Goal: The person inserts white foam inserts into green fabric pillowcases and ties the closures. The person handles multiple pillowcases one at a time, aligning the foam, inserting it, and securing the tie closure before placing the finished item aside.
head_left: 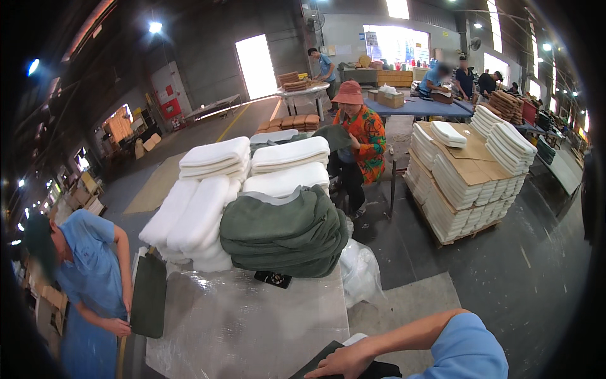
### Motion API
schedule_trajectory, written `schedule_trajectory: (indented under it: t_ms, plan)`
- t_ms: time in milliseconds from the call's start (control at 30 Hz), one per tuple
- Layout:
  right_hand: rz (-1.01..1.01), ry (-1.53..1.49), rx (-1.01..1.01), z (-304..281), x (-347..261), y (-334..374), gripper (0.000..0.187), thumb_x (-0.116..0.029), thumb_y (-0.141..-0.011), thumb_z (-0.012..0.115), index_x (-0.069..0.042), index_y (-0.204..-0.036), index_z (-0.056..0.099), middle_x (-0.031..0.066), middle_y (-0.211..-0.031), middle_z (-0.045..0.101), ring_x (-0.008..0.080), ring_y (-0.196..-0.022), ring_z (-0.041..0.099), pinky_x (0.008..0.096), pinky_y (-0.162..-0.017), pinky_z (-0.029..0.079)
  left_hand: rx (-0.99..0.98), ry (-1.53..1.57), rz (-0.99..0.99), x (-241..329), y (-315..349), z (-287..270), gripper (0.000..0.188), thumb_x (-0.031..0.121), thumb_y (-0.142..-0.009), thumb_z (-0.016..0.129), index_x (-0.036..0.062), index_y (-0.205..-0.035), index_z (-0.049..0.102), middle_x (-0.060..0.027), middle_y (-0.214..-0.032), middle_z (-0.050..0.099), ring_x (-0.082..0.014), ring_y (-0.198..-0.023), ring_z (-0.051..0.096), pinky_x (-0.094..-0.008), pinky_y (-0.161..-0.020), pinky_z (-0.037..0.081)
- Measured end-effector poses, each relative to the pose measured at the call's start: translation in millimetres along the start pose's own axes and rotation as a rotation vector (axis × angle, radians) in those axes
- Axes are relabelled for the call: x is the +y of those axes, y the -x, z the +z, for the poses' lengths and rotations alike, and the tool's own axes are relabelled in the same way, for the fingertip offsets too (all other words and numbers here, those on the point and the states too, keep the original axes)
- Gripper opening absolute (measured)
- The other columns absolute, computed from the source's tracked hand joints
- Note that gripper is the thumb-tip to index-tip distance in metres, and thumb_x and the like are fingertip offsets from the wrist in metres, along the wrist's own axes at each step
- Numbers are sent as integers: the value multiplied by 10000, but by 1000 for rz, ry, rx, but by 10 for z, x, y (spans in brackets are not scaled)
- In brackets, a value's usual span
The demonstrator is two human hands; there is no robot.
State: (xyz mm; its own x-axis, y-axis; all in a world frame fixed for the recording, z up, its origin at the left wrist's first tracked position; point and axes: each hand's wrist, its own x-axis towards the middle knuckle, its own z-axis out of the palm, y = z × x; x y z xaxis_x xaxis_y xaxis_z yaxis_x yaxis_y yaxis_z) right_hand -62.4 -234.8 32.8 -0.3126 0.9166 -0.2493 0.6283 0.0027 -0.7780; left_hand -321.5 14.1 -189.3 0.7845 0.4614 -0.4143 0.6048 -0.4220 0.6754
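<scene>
Under the right hand [346, 362] lies dark cloth [384, 369], a white piece [355, 339] peeking out just beyond — fingers reaching forward, their grip I can't tell; left hand out of sight. Farther ahead, that green stack [284, 235] bulges near the table's [252, 316] edge — a bump could topple it.
</scene>
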Motion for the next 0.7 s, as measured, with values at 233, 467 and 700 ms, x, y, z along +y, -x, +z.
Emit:
schedule_trajectory:
  t_ms: [233,467,700]
  plan:
    - [94,446,238,579,23,-347,512,-234,-797,791,-61,-1244,611,178,-1152,689,388,-1112,675,535,-933,521,-143,-56,-40,124,-69,-137,508,478,-1005,656,9,-1171,755,-262,-1095,757,-384,-1002,729,-489,-902,549]
    - [122,450,199,884,126,-499,603,-236,-806,772,-71,-1340,546,166,-1174,684,369,-1085,687,524,-885,539,5,462,-319,-341,107,-511,558,543,-1044,582,89,-1363,634,-128,-1189,749,-328,-1131,689,-486,-1004,526]
    - [306,149,353,221,105,-247,556,-228,-788,707,-50,-1307,619,239,-987,746,453,-983,717,561,-810,564,314,1239,-462,-806,598,-317,303,386,-1067,584,109,-1188,596,-101,-1067,657,-266,-1002,609,-449,-879,467]
